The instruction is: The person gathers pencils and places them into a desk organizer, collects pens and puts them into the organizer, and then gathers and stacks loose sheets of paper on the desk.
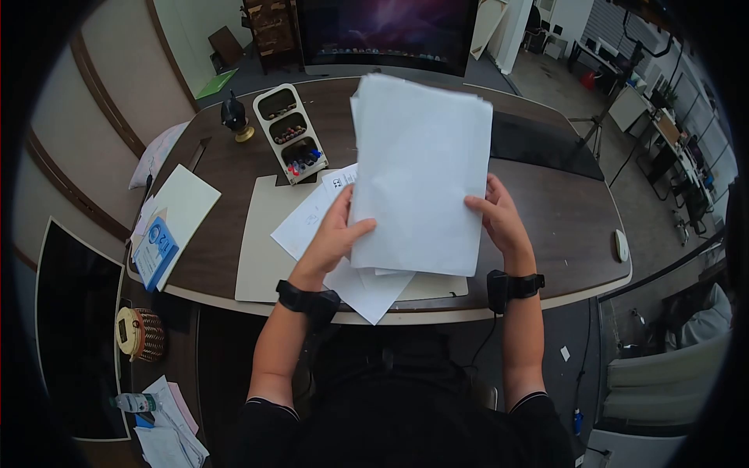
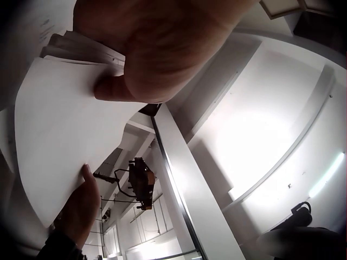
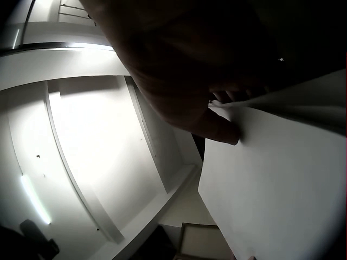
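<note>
A stack of white paper (image 1: 421, 171) is held up over the desk, its sheets slightly uneven along the top and left edges. My left hand (image 1: 334, 238) grips its left edge, thumb on the face and fingers behind. On the opposite edge, my right hand (image 1: 503, 218) pinches the stack the same way. In the left wrist view the sheets (image 2: 65, 124) fan a little apart under the left thumb. The right wrist view shows the right thumb (image 3: 222, 130) pressing the paper's face. Below the stack, loose printed sheets (image 1: 300, 222) lie on a beige desk mat (image 1: 261, 257).
A pen organizer (image 1: 292, 132) with markers stands at the back left, near a dark ornament with a gold base (image 1: 238, 117). A blue box (image 1: 156, 253) and a pale folder (image 1: 187, 203) lie at the left. A monitor (image 1: 390, 35) stands behind; a white mouse (image 1: 620, 246) sits far right.
</note>
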Demonstrator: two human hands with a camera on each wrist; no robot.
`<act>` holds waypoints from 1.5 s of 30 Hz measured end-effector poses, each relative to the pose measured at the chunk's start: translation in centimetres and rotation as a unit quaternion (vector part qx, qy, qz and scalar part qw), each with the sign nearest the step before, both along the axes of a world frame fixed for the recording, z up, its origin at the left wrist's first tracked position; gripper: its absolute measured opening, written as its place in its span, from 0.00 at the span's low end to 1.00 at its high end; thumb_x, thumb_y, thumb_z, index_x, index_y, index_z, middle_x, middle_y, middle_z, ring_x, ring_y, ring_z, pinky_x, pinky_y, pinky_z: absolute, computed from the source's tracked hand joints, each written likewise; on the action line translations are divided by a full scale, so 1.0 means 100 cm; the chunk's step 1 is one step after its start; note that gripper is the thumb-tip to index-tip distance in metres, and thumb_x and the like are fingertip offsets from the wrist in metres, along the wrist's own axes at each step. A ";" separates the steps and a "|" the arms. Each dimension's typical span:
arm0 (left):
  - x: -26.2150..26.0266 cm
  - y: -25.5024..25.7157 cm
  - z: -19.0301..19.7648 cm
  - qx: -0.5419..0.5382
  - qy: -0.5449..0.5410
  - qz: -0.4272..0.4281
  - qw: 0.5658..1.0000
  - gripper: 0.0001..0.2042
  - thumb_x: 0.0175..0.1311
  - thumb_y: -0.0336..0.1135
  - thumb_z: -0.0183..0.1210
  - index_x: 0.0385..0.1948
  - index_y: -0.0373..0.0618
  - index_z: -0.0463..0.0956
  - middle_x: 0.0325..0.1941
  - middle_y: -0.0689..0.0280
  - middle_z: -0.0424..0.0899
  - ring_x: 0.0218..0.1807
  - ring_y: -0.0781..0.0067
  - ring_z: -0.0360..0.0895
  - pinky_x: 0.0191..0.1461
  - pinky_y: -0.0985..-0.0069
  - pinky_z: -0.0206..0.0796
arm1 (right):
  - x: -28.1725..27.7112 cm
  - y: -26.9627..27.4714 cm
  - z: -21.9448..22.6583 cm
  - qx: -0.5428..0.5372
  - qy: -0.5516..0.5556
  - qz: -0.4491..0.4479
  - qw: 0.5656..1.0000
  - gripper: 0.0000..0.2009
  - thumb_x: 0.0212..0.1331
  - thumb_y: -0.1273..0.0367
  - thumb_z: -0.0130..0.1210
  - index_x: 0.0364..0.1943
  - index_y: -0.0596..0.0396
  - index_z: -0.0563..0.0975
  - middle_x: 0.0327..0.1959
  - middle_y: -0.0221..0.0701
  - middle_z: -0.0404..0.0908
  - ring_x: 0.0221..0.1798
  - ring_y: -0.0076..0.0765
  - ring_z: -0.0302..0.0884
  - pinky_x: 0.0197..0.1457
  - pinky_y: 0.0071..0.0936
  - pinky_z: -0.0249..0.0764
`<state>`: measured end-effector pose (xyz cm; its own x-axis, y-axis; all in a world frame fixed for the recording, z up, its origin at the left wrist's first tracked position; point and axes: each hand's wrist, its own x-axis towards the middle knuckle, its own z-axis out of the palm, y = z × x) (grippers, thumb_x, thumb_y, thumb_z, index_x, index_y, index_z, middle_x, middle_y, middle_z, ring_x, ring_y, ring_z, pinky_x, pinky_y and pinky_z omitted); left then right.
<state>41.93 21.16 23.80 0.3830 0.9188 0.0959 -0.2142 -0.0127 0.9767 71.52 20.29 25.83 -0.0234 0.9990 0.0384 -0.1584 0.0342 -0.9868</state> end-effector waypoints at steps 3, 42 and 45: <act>-0.020 0.003 0.016 0.093 0.012 0.045 0.995 0.32 0.56 0.21 0.56 0.65 0.38 0.55 0.58 0.61 0.71 0.60 0.70 0.70 0.65 0.72 0.60 | -0.014 0.001 0.012 0.123 -0.011 0.006 0.992 0.20 0.55 0.76 0.58 0.53 0.58 0.68 0.49 0.35 0.77 0.51 0.27 0.74 0.58 0.29 0.70; -0.026 -0.012 -0.015 0.222 0.006 0.179 0.958 0.14 0.70 0.29 0.45 0.56 0.42 0.60 0.55 0.63 0.69 0.57 0.75 0.64 0.64 0.76 0.53 | -0.049 -0.010 -0.027 0.189 -0.027 -0.008 0.982 0.14 0.58 0.77 0.49 0.50 0.56 0.69 0.44 0.26 0.73 0.49 0.22 0.68 0.55 0.22 0.63; -0.016 -0.017 -0.018 0.200 -0.006 0.202 0.959 0.16 0.65 0.27 0.45 0.55 0.41 0.60 0.54 0.63 0.69 0.58 0.73 0.63 0.66 0.73 0.51 | -0.052 -0.010 -0.037 0.145 -0.012 0.004 0.989 0.18 0.54 0.80 0.45 0.51 0.57 0.68 0.47 0.28 0.72 0.52 0.23 0.66 0.58 0.23 0.61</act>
